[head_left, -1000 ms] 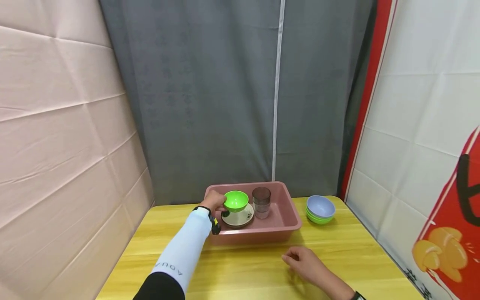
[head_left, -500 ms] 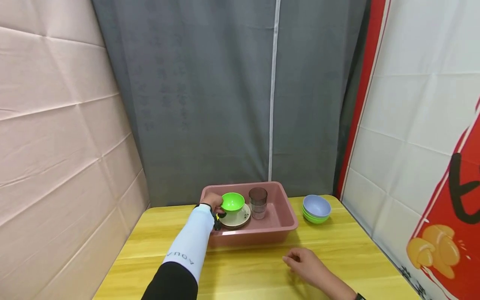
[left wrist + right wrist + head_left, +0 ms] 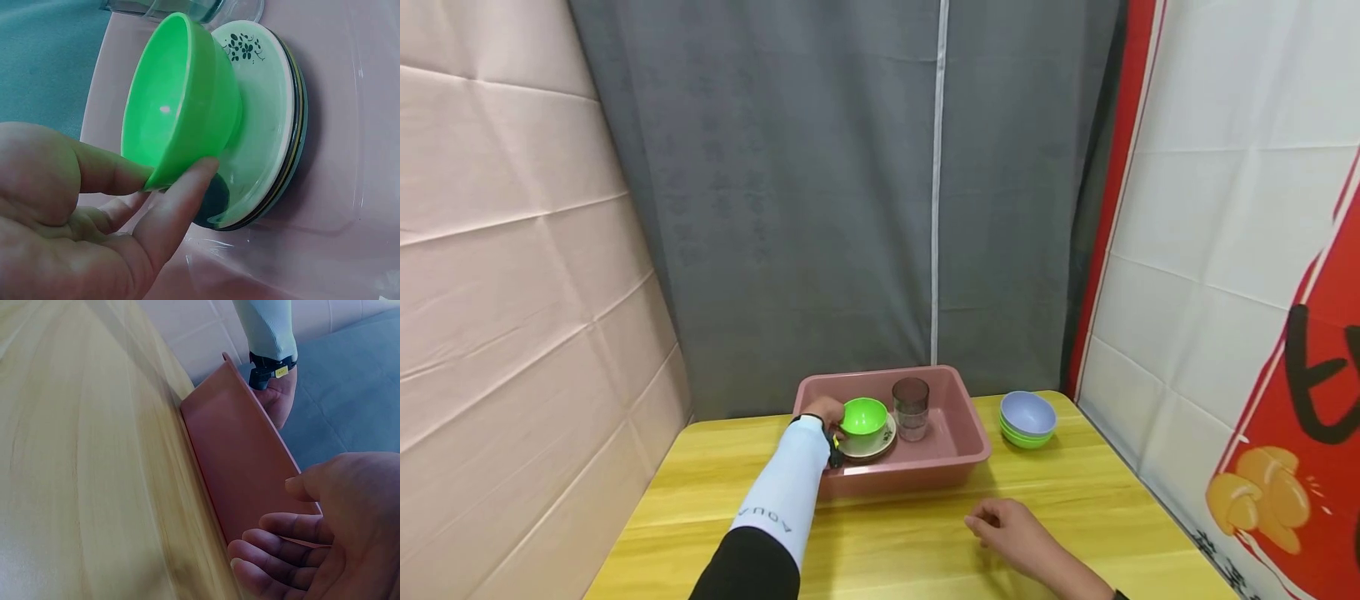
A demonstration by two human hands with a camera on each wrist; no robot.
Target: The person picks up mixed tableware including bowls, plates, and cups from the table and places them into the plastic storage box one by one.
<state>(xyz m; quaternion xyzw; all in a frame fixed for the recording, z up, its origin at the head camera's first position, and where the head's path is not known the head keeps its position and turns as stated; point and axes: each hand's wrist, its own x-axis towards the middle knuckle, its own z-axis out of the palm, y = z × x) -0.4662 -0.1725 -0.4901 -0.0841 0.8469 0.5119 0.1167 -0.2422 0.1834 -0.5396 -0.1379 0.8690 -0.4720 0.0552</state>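
My left hand (image 3: 826, 412) pinches the rim of a bright green bowl (image 3: 181, 100) between thumb and fingers. The bowl sits over the top of a stack of plates (image 3: 262, 125), the uppermost pale with a dark flower print. Both are at the left end of a pink plastic basin (image 3: 951, 417). Beside them in the basin stand stacked clear glasses (image 3: 912, 408), the upper part dark-tinted. My right hand (image 3: 1006, 527) hovers over the table in front of the basin, its fingers loosely curled and holding nothing, as the right wrist view (image 3: 325, 544) shows.
A blue bowl (image 3: 1028, 412) nested in green bowls (image 3: 1026, 440) stands on the yellow wood-grain table (image 3: 895, 550), right of the basin. A grey curtain (image 3: 805, 208) hangs behind the table. Cloth walls border the left and right sides.
The green bowl has come down onto the plate stack, with my left hand still pinching its rim. The view has shifted slightly; my right hand has stayed put.
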